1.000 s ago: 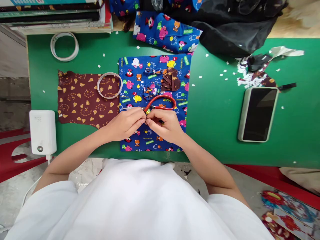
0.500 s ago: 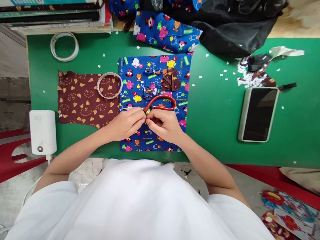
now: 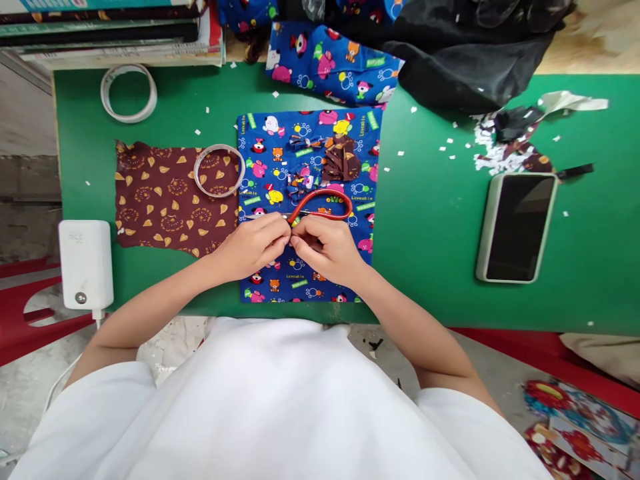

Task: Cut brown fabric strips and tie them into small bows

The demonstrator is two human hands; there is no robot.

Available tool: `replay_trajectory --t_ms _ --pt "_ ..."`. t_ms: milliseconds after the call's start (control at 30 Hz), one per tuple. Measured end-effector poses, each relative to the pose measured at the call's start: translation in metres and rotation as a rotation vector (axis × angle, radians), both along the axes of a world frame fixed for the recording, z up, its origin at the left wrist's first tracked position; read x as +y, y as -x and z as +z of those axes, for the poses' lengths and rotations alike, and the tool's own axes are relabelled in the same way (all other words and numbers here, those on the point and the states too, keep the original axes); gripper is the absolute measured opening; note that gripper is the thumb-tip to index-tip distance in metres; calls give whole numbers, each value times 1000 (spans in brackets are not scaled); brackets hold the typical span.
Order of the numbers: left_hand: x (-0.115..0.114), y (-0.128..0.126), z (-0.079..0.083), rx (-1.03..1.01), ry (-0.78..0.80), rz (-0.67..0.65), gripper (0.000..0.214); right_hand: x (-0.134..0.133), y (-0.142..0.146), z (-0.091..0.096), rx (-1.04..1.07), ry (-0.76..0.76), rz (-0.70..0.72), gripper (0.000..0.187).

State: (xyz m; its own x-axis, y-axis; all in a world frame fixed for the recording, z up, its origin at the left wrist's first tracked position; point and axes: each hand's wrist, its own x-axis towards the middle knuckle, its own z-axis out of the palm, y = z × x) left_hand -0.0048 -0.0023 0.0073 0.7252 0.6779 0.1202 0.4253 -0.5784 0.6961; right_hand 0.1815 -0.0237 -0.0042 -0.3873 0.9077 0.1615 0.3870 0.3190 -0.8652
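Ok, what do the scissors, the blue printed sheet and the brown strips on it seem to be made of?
Scissors: blade silvery, so likely metal; red handle smooth with slight sheen, perhaps plastic or plastic-coated.
Blue printed sheet: probably cloth, judging by the soft, matte surface; no weave visible.
Brown strips: likely thin matte fabric, limp and loosely heaped.

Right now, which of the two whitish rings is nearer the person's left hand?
The ring mostly on the brown cloth is nearer the left hand; the other ring lies farther off, on the green table by the books.
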Motion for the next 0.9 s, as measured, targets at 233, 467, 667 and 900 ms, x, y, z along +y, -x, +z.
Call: replay_trajectory --t_ms 233,467,667,900 --pt "-2 -2 -3 22 -14 52 17 0 0 -3 -30 -113 15 13" --pt "-2 -2 -4 12 -15 61 16 1 1 -5 -26 -180 36 14" --pt "-1 -2 1 -22 52 70 17 0 2 -2 45 -31 -31 13" --pt "-1 -1 5 -46 131 36 20 0 0 2 85 112 -27 12"
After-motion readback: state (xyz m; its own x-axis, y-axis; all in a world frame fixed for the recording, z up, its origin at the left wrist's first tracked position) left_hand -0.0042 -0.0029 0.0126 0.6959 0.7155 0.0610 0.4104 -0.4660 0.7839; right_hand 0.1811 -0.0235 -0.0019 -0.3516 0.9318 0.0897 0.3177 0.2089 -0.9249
